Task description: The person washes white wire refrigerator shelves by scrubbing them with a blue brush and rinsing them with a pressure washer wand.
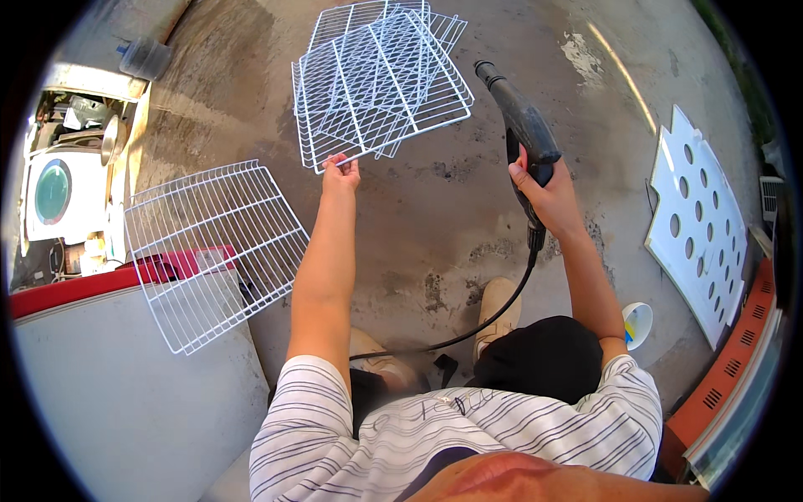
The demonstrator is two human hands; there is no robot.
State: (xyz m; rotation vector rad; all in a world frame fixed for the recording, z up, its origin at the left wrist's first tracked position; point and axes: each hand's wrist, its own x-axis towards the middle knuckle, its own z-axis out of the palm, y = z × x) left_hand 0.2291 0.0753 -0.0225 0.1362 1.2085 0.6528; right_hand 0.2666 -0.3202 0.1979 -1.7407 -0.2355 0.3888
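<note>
Fingers of the left hand [340,171] pinch the near edge of a white wire rack [390,69], close to its left corner; the rack extends forward and rightward from the fingertips, over more white wire racks [449,32]. Whether its far edge rests on them, I cannot tell. The right hand [545,191] wraps the grip of a black spray gun [527,124], its fingers curled closed around it; the nozzle points forward, just beside the pinched rack and apart from it. A black hose [481,336] runs down from the grip and curves left past the shoes [499,308]. Another wire rack [219,248] is left of the left hand, overlapping a pale panel [125,393] in view. At right are a white board with round holes [698,219] and a small white bowl [640,325].
</note>
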